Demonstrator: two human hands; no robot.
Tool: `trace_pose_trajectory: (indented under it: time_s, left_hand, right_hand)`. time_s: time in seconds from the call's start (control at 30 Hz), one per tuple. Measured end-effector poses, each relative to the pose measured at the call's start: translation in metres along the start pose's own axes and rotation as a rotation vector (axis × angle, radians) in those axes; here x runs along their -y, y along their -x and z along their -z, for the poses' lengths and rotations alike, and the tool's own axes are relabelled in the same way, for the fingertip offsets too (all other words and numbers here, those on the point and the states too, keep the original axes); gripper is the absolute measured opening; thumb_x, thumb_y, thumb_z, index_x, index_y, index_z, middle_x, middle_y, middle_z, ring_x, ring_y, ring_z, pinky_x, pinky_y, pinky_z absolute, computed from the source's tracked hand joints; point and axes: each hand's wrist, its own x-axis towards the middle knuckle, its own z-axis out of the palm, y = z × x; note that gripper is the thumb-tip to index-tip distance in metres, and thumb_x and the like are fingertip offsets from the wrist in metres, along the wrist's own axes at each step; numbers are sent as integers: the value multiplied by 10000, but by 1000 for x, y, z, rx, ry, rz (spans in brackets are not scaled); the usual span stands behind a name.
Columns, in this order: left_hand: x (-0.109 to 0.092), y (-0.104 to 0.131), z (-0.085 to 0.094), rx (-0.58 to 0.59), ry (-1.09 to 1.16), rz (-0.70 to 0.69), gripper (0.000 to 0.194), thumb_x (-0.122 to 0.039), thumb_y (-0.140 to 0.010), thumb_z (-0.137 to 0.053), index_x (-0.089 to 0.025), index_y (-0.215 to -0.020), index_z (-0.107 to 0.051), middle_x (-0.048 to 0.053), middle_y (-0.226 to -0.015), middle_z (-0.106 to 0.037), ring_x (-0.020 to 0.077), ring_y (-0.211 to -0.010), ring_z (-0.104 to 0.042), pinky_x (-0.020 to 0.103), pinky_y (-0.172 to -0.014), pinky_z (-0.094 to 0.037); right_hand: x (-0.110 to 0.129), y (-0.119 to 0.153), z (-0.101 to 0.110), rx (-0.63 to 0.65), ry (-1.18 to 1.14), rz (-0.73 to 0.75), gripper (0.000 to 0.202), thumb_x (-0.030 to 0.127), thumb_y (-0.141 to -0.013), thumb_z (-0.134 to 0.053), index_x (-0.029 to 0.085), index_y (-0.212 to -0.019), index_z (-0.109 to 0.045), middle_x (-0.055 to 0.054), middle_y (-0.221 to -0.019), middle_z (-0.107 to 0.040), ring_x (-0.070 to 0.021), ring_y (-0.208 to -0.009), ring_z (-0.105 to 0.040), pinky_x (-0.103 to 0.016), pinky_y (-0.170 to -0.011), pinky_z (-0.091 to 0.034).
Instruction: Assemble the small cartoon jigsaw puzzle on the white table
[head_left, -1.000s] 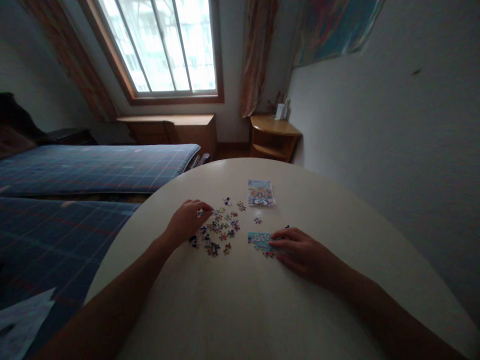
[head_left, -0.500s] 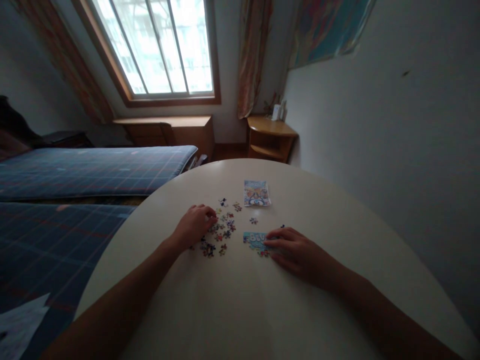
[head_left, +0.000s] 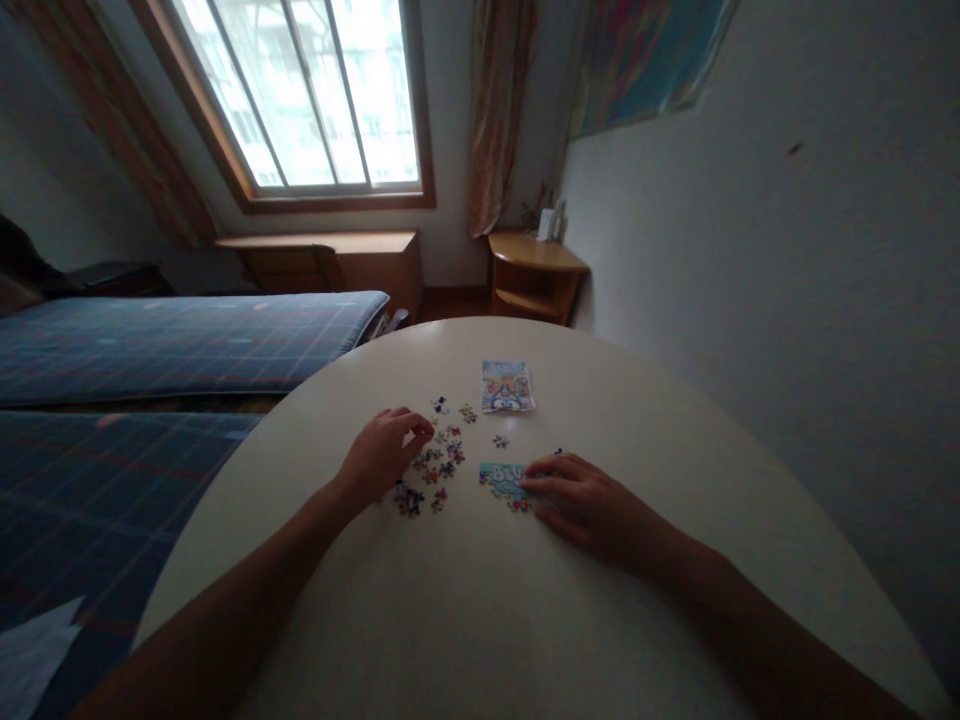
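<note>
Loose jigsaw pieces lie in a scattered pile left of the middle of the round table. My left hand is at the pile's left side, fingers bent and their tips close together; whether a piece is between them is too small to tell. A joined teal section of puzzle with pale letters lies right of the pile. My right hand rests on its right part, fingers spread, hiding some of it. One single piece sits just above the section. A small picture sheet lies farther back.
The white round table fills the foreground. A bed with a plaid cover stands at its left, with papers at the lower left. A wooden corner shelf and a desk are behind. A wall borders the right.
The whole view has shifted slightly, so the table items appear a little farther left. Both hands stay in nearly the same places beside the pieces and on the joined section.
</note>
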Motion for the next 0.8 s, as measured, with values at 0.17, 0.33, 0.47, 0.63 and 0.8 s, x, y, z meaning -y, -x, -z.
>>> trace_pose_trajectory:
  time_s: [0.17,0.33,0.47,0.63,0.8]
  left_hand:
    - [-39,17,-6,-33,283,99,143,-289,-903,-584,-207,-889,-700,2,-760,-686,157,-684,-613,266,-675,-458]
    - [-76,38,-31,47,392,61,101,-276,-872,-617,-207,-843,-685,0,-784,-685,164,-744,-612,274,-715,-450]
    - [-88,44,-43,96,445,41,61,-240,-857,-638,-210,-829,-683,-6,-797,-696,165,-773,-621,283,-750,-451]
    - [-94,43,-41,109,541,82,90,-267,-861,-648,-201,-807,-677,-21,-745,-696,131,-670,-599,236,-670,-456]
    - [-97,43,-40,149,562,112,95,-263,-840,-661,-193,-776,-675,-25,-696,-695,119,-610,-594,214,-610,-460]
  right_hand:
    - [3,-1,-2,-22,28,0,292,207,-916,-580,220,-1202,-636,-110,-1210,-640,-225,-1102,-597,-431,-985,-487]
    - [19,-3,-2,-116,49,-38,192,251,-879,-662,217,-1068,-655,-73,-1082,-701,-227,-1037,-623,-422,-956,-463]
    - [33,-5,1,-144,32,-76,314,289,-765,-794,211,-1028,-639,-50,-987,-730,-228,-967,-654,-391,-907,-442]
    - [36,-6,-1,-157,6,-76,260,279,-758,-803,221,-960,-650,-17,-926,-747,-208,-914,-669,-357,-876,-408]
    - [35,-7,-2,-167,-10,-52,180,240,-773,-778,223,-919,-675,7,-848,-744,-190,-837,-675,-337,-841,-388]
